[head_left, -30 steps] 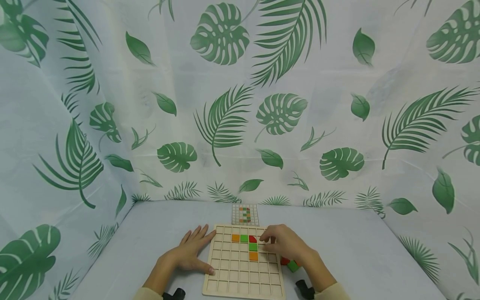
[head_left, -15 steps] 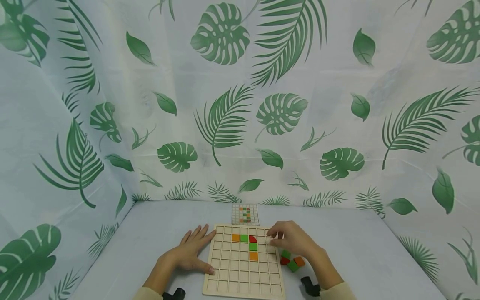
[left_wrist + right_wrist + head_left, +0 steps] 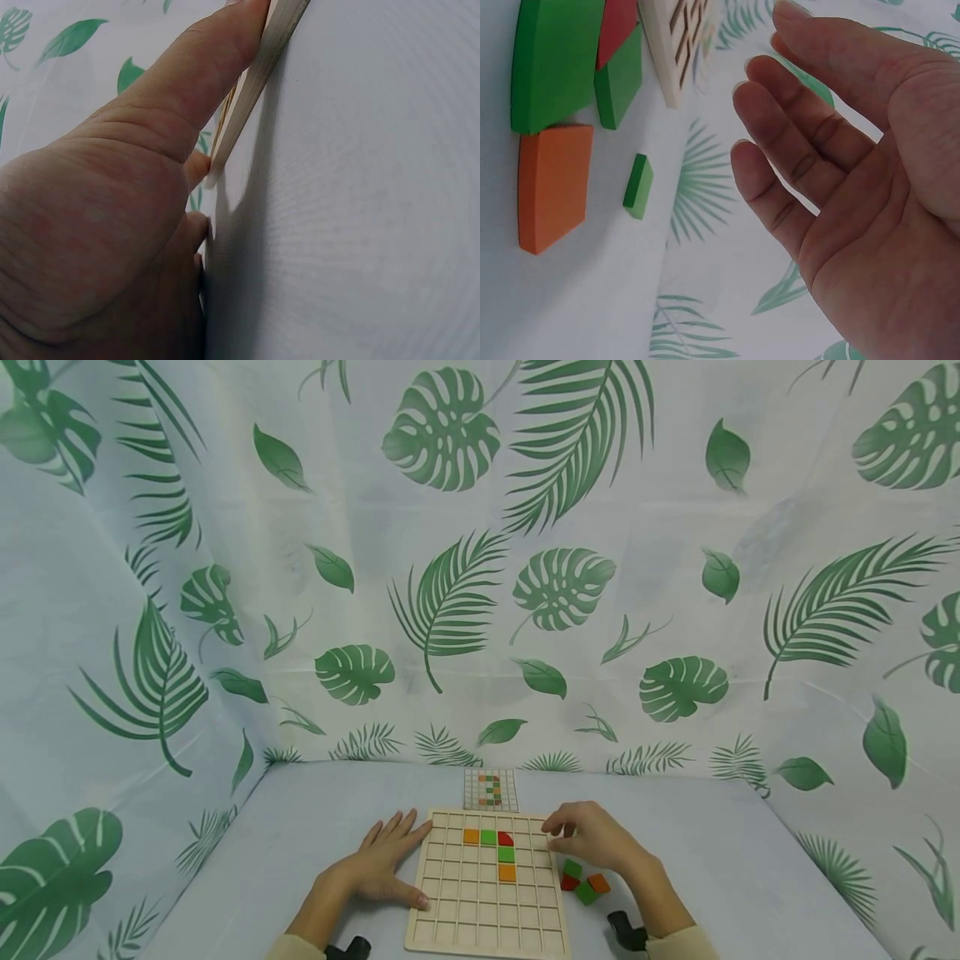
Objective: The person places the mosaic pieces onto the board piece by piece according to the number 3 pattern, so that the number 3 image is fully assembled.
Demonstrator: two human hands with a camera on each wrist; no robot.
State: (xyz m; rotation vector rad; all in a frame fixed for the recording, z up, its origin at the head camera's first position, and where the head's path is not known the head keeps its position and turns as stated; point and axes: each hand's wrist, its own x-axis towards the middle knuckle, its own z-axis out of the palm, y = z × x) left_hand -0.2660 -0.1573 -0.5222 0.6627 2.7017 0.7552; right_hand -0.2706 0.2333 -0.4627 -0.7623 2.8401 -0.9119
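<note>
A wooden grid board lies on the table. Orange, green and red tiles form a row in it; below the red one sit a green tile and an orange tile. My left hand is spread along the board's left edge, its thumb on the rim. Over the board's right edge hovers my right hand, fingers loosely bent; the right wrist view shows nothing in its palm. Nearby lie loose green, red and orange tiles.
A small printed card with a coloured grid pattern lies beyond the board's far edge. In the right wrist view, a thin green piece lies apart from the loose tiles. Leaf-printed cloth stands behind the table.
My right hand has drawn back to the right from beside the red tile, uncovering more of the board and the loose tiles. My left hand has stayed in place.
</note>
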